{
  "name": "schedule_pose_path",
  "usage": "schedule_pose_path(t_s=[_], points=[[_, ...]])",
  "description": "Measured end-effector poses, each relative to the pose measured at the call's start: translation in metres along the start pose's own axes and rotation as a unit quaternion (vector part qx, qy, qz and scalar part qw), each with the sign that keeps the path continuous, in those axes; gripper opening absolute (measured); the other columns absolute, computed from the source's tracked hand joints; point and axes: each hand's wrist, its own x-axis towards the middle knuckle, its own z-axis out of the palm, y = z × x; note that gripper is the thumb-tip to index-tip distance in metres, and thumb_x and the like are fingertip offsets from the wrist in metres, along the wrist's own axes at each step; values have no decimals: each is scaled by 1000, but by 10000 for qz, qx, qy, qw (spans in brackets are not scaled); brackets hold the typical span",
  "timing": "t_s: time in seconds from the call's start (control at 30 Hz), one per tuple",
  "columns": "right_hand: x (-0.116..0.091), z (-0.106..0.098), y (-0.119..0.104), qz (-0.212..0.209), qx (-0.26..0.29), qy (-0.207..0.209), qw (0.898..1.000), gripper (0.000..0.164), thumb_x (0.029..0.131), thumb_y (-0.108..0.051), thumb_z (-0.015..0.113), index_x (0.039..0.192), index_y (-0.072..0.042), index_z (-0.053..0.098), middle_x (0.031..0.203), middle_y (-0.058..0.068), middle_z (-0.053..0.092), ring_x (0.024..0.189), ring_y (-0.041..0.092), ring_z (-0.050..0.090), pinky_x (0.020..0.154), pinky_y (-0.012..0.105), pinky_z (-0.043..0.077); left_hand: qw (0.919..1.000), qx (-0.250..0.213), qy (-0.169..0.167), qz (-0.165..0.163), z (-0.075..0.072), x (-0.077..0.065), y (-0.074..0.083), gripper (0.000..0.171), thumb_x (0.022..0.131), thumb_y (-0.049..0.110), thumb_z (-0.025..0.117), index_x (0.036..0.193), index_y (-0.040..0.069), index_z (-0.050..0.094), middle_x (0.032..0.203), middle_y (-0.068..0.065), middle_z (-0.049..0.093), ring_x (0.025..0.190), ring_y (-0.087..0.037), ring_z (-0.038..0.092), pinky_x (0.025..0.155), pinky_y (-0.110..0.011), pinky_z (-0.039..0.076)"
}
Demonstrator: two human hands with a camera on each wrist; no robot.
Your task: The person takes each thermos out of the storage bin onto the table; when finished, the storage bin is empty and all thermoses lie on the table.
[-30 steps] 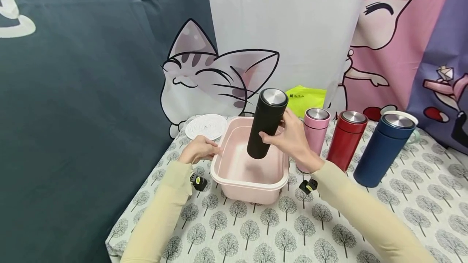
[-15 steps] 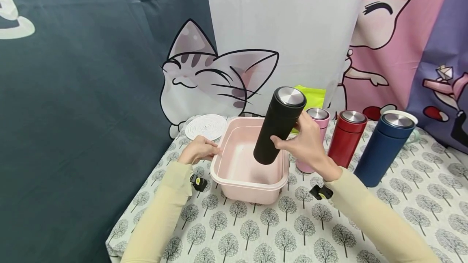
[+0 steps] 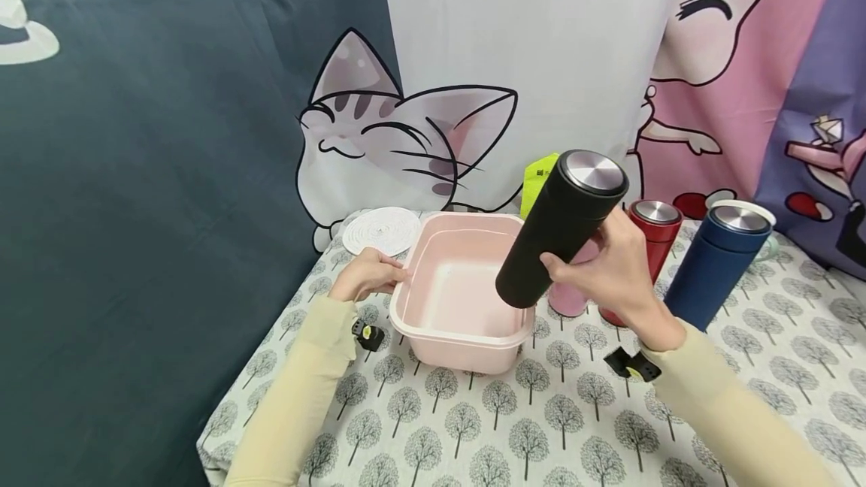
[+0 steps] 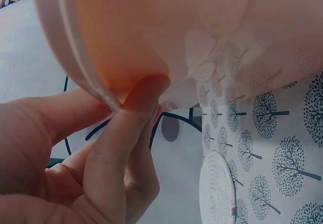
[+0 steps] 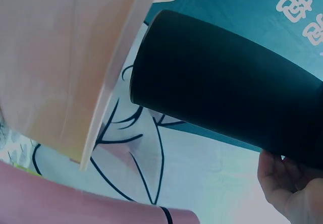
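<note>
A black thermos [image 3: 556,235] with a silver lid top tilts in the air over the right rim of a pink plastic basin [image 3: 467,340]. My right hand [image 3: 612,269] grips it from the right, thumb along the near side. On the basin's left rim my left hand [image 3: 368,274] pinches the edge; the left wrist view shows the thumb and fingers [image 4: 108,148] on either side of it. The right wrist view has the thermos [image 5: 217,82] base beside the basin wall [image 5: 60,57]. Behind the right hand, a pink thermos [image 3: 568,299] is largely hidden.
To the right stand a red thermos [image 3: 655,239] and a blue thermos [image 3: 720,269], with a pale mug [image 3: 767,246] partly behind the blue one. A yellow-green bag [image 3: 537,183] lies at the back. A white round woven mat [image 3: 381,231] rests left of the basin on the tree-print tablecloth [image 3: 467,427].
My right hand has carried the black thermos rightward and nearer, from over the basin's middle to its right rim, tilting it more. The left hand has stayed on the basin rim.
</note>
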Motion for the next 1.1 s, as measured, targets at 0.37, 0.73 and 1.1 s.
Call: schedule_pose_path(t_s=[0.37, 0.73, 1.1], points=[[-18, -31, -8, -90, -678, 40, 9977, 65, 53, -5, 84, 114, 1, 65, 100, 10, 67, 78, -6, 54, 60, 7, 43, 10000, 2, -45, 41, 1, -1, 1, 36, 90, 3, 67, 120, -14, 60, 116, -29, 66, 95, -32, 72, 84, -35, 63], [-35, -57, 1, 299, -919, 130, 9952, 65, 50, 7, 85, 111, 2, 65, 104, -21, 58, 75, -8, 55, 58, 3, 43, 10000, -11, -16, -39, -1, 2, -2, 37, 91, 4, 67, 122, -14, 59, 117, -29, 65, 91, -29, 73, 84, -34, 63], [-44, -82, 14, 518, -1278, 346, 9898, 64, 47, 9, 86, 108, 4, 67, 103, -27, 56, 81, -15, 54, 71, -4, 43, 9999, -71, -74, -66, -1, 2, 0, 36, 90, 3, 67, 122, -14, 59, 118, -29, 65, 83, -22, 72, 84, -34, 62]])
